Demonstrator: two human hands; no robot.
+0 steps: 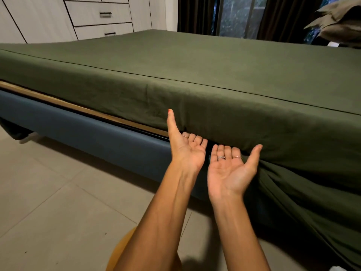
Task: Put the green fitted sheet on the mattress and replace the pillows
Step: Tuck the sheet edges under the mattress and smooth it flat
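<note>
The green fitted sheet (195, 71) covers the top and near side of the mattress. My left hand (185, 145) and my right hand (230, 169) are palm up at the mattress's lower edge, side by side. Their fingertips reach under the sheet-covered edge and are hidden there; both thumbs stick out, the left one resting against the sheet's side. To the right of my right hand the sheet hangs loose in bunched folds (304, 192) towards the floor. Pillows (336, 20) in beige-grey cases are piled at the far right, beyond the bed.
A blue upholstered bed frame (88, 132) with a wooden strip (58, 102) runs below the mattress. Grey floor tiles (58, 192) spread to the left. White drawers (101, 16) and dark curtains (195, 14) stand behind the bed. A round wooden thing (121, 253) sits beneath my arms.
</note>
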